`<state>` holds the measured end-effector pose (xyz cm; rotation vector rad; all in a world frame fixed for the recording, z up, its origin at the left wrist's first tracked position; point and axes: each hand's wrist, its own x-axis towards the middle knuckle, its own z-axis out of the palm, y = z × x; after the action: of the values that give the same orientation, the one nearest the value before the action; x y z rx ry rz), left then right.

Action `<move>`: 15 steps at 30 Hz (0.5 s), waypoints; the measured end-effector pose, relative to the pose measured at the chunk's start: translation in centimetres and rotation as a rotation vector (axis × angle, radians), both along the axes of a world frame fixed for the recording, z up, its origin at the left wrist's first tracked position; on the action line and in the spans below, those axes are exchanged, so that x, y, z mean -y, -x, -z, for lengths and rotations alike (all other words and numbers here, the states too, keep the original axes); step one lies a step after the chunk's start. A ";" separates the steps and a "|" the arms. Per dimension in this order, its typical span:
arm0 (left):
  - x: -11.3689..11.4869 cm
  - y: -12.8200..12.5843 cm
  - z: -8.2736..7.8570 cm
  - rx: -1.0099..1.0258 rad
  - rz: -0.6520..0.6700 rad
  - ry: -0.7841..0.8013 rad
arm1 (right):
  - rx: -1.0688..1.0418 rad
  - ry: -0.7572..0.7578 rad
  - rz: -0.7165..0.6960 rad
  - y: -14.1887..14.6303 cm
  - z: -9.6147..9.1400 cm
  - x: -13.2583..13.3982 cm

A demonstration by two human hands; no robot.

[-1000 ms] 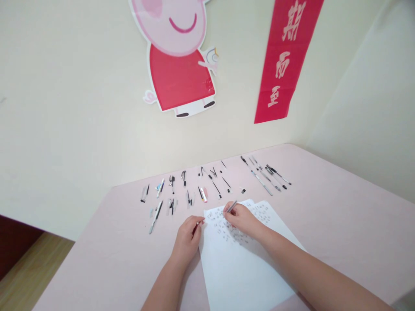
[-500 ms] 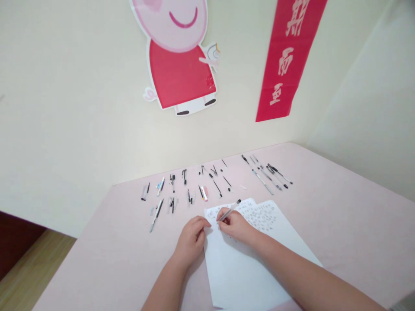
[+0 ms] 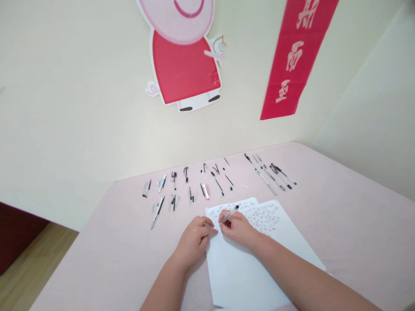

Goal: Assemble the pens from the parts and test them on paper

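Observation:
My right hand (image 3: 238, 227) is closed round a clear pen (image 3: 229, 214), whose tip points down-left at the near-left part of a white sheet of paper (image 3: 246, 268) covered in small handwritten marks. My left hand (image 3: 194, 240) rests curled at the sheet's left edge, its fingertips meeting the right hand near the pen's tip; what those fingers pinch, if anything, is hidden. A second sheet (image 3: 275, 216) lies under the first, offset to the right.
Several pens and loose pen parts (image 3: 191, 190) lie in rows on the pink table (image 3: 113, 259) beyond the paper, with a group of whole pens (image 3: 269, 175) at the far right. A cartoon pig cutout (image 3: 186, 56) and a red banner (image 3: 292, 60) hang on the wall.
My right hand has drawn back toward me and left with the pen, ending against my left hand. The camera has tilted down slightly.

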<state>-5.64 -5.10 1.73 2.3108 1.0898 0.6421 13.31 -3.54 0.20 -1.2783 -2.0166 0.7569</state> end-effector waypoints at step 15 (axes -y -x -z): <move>-0.1 -0.1 0.1 0.019 -0.012 0.005 | 0.069 -0.019 0.011 0.0 0.0 0.0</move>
<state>-5.53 -5.05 1.64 2.2911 1.0956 0.6642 13.30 -3.58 0.21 -1.3205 -2.0648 0.6959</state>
